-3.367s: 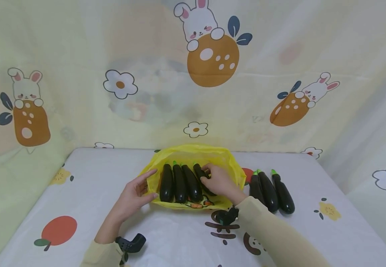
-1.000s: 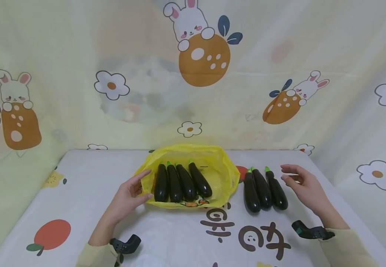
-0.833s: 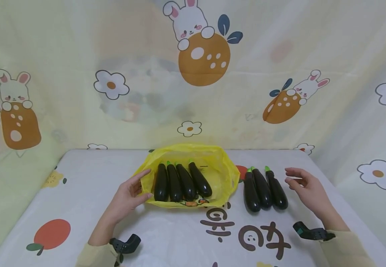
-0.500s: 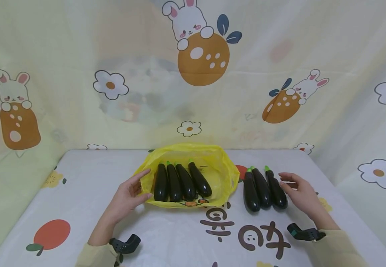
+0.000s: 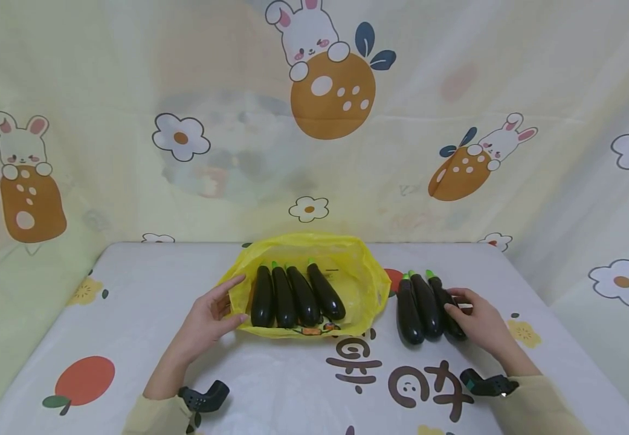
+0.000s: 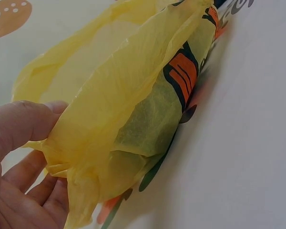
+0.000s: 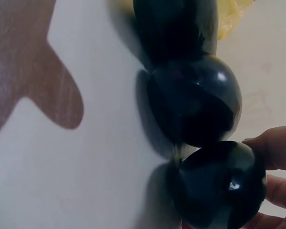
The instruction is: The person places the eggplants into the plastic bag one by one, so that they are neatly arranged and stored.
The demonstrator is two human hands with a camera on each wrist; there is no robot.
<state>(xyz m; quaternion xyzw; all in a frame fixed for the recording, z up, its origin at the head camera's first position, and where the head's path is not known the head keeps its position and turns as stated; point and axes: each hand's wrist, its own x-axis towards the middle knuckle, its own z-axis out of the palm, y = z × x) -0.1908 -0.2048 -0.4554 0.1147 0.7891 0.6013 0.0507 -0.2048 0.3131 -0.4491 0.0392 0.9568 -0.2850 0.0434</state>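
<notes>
A yellow plastic bag [image 5: 362, 290] lies with its mouth facing me, and several eggplants [image 5: 304, 296] rest side by side inside it. My left hand [image 5: 205, 323] holds the bag's left rim between thumb and fingers, as the left wrist view shows with the yellow film [image 6: 100, 109] in the grasp. To the right of the bag, three eggplants lie in a row on the table. My right hand [image 5: 480, 323] grips the rightmost eggplant [image 5: 439, 296], thumb on one side and fingers on the other; in the right wrist view its rounded end [image 7: 219, 186] touches the middle eggplant [image 7: 195, 100].
A white patterned cloth [image 5: 270, 386] covers the table. Behind it hangs a printed curtain [image 5: 249, 181] with rabbits and flowers, and more cloth stands at both sides. A black wrist camera sits on each wrist [image 5: 205, 397].
My right hand has left the bag, where a fourth eggplant now lies, swung right past the loose row, then come back left onto the rightmost eggplant, whose stem shifted slightly left. The left hand stays.
</notes>
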